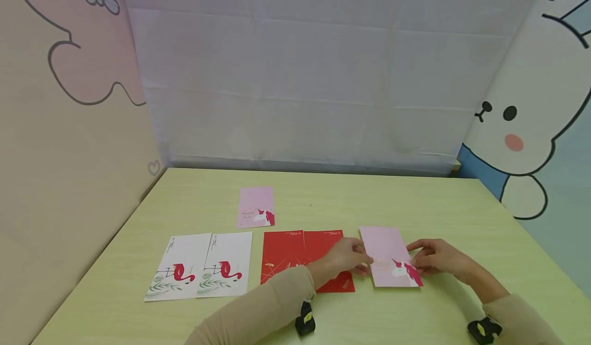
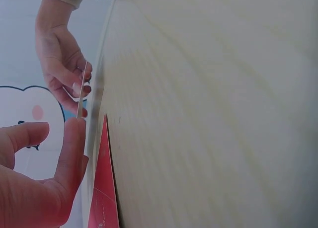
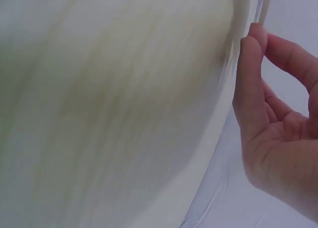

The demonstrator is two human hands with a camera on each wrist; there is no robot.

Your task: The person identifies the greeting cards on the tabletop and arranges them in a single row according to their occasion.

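A pink unicorn card [image 1: 385, 250] is between my two hands at the right of the table. My right hand [image 1: 440, 258] pinches its right edge; in the right wrist view the thumb and a fingertip of that hand [image 3: 276, 118] come together. On the card's left edge are the fingers of my left hand [image 1: 340, 258]. The left wrist view shows the thumb of this hand [image 2: 42, 188] apart from the forefinger, whose tip touches the thin card edge [image 2: 83, 86]. Beneath my left wrist lie two red cards [image 1: 283, 252] side by side, partly hidden by the hand.
Two white flamingo cards [image 1: 226, 252] lie side by side at the left, their edges meeting. Behind them another pink unicorn card [image 1: 255, 206] lies on the pale wooden table [image 1: 323, 201]. A white sheet [image 1: 318, 78] hangs behind the table, with cartoon-printed walls either side.
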